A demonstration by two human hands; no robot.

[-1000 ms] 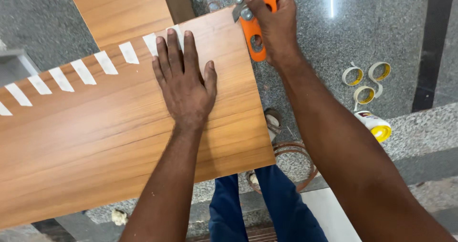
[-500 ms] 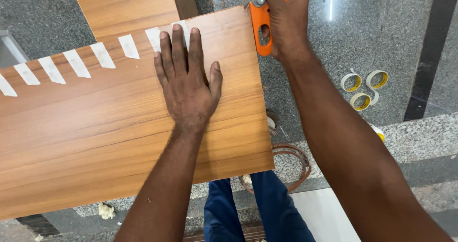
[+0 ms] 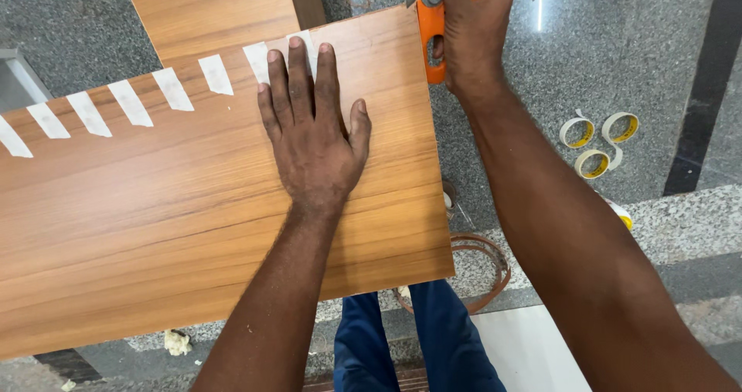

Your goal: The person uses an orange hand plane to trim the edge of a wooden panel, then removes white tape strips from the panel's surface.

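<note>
Left hand (image 3: 313,141) lies flat on the wooden panel (image 3: 154,237), and left of it the panel is open, smooth wood. Just beyond its fingertips a row of white tape strips (image 3: 131,102) crosses the surface. Right hand (image 3: 471,33) grips an orange cutter (image 3: 430,29) at the panel's right edge. Right of that hand, bare granite floor (image 3: 541,67), then three tape rolls (image 3: 595,141) lying near. Nearer the body, a brown coil (image 3: 483,257), possibly edge banding, lies under the panel's corner.
</note>
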